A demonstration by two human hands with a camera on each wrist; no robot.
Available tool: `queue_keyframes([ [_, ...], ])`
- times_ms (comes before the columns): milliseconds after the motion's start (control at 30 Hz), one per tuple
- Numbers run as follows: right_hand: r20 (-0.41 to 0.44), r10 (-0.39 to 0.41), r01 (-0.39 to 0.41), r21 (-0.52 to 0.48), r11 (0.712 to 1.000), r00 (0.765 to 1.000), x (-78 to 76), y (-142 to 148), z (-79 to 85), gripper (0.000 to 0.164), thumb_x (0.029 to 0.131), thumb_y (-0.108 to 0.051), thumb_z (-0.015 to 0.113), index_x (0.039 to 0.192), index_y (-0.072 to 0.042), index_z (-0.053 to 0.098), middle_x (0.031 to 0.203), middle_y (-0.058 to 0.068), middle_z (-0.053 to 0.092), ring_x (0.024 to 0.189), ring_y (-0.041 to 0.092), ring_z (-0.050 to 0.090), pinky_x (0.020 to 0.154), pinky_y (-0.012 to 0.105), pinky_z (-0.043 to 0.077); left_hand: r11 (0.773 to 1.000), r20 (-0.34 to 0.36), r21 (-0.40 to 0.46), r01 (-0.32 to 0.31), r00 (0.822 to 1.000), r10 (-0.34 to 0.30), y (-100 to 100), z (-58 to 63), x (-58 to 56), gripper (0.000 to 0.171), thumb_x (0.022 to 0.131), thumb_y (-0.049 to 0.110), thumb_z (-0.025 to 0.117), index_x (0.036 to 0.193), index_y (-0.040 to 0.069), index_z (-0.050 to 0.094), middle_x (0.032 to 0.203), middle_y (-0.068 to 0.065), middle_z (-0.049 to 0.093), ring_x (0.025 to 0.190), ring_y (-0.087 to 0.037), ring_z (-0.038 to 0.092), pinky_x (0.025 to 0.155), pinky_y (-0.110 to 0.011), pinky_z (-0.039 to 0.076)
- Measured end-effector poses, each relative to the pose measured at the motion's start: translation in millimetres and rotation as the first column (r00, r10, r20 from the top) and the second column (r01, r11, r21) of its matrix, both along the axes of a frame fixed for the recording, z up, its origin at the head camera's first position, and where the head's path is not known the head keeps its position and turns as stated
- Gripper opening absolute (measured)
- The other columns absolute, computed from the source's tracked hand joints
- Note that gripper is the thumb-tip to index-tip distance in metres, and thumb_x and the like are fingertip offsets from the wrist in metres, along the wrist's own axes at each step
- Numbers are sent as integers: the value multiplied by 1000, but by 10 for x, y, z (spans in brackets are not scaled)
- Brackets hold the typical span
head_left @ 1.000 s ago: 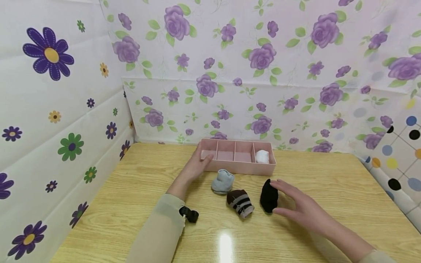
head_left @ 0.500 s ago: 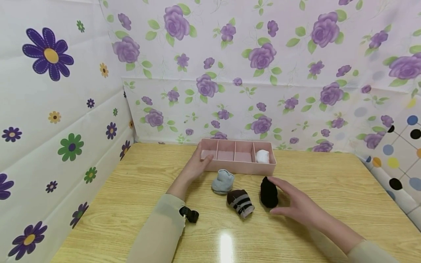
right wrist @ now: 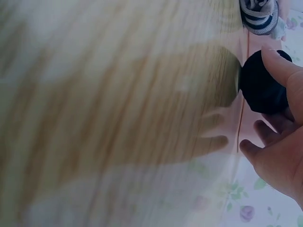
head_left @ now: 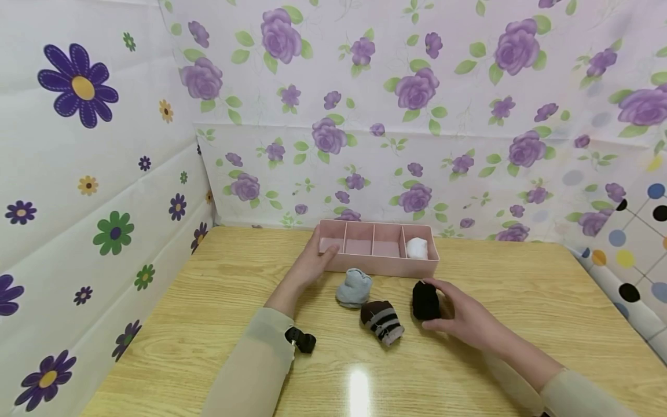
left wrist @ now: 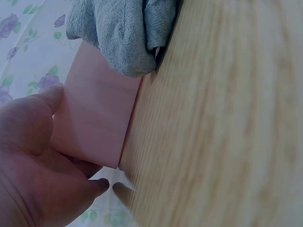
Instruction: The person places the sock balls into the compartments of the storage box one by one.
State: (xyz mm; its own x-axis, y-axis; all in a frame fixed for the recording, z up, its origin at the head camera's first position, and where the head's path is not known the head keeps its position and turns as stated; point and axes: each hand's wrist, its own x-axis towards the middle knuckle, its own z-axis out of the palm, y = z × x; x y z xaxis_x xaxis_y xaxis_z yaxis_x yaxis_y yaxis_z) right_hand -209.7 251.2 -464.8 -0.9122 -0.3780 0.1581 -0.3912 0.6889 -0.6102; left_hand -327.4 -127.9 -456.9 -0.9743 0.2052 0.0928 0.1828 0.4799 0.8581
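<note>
A pink divided box (head_left: 380, 266) stands at the back of the table, a white sock (head_left: 417, 248) in its rightmost compartment. My left hand (head_left: 310, 262) grips the box's left end; in the left wrist view the thumb lies at its rim and the fingers curl round the end wall. In front of the box, my right hand (head_left: 471, 315) pinches a balled black sock (head_left: 425, 301) between thumb and fingers. The right wrist view has the thumb across this dark ball (right wrist: 265, 82). A grey sock (head_left: 354, 288) and a striped brown sock (head_left: 383, 322) lie between the hands.
The wooden table (head_left: 229, 278) meets a flowered cloth wall (head_left: 292, 174) behind the box. Another flowered cloth (head_left: 78, 231) closes off the left side, and a dotted cloth (head_left: 625, 260) the right. A black strap device (head_left: 300, 340) sits on my left wrist.
My right hand has moved slightly left and away from me, its fingers closing in on the black sock, which now looks shorter and more upright. My left hand and the box stay put.
</note>
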Motion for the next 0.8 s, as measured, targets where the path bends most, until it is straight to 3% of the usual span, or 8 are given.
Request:
queue_keyframes([
  [233, 42, -23, 25, -48, 999, 999, -46, -26, 4, 88, 95, -40, 91, 164, -6, 49, 164, 22, 52, 152, 52, 44, 119, 73, 40, 1000, -7, -2, -3, 1000, 3, 3, -22, -23, 88, 118, 38, 54, 176, 2, -1, 182, -24, 8, 167, -42, 13, 136, -54, 12],
  [800, 19, 3, -1, -122, 992, 1000, -84, -17, 1, 69, 99, -27, 87, 154, -4, 53, 144, 16, 66, 136, 44, 64, 113, 62, 52, 1000, -6, -4, 3, 1000, -3, 2, 5, 2, 89, 118, 38, 54, 176, 4, -3, 182, -24, 8, 167, -42, 13, 136, -54, 12],
])
